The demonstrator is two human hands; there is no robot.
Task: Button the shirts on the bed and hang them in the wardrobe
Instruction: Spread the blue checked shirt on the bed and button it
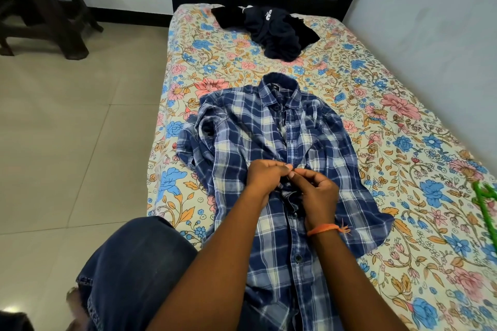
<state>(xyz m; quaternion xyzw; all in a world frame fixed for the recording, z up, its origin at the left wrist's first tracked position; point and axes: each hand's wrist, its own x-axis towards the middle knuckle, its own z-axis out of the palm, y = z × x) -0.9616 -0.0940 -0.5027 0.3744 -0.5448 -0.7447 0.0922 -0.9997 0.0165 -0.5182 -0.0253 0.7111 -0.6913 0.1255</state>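
The blue plaid shirt (279, 158) is lying face up along the middle of the floral bed (403, 158), collar toward the headboard, front placket running toward you. You are working a button about halfway down that placket. Your left hand (265, 176) is pinching the fabric edge on its side, fingers curled tight. Your right hand (317, 193), the one wearing the orange wrist thread (326, 229), is pinching the opposite edge, thumb and forefinger meeting the left fingertips. The button itself is probably hidden between the fingertips; you cannot confirm it from this view.

To do this step well: keep the two placket edges level so the button is meeting its own hole and not the next one, and keep the cloth slack while you are pushing it through. A lower button (298, 258) is showing nearer you, apparently closed.

Farther out, a dark crumpled garment (279, 32) is sitting near the head of the bed, well apart from the shirt. A green hanger (486, 204) is lying at the bed's right edge, near the wall.
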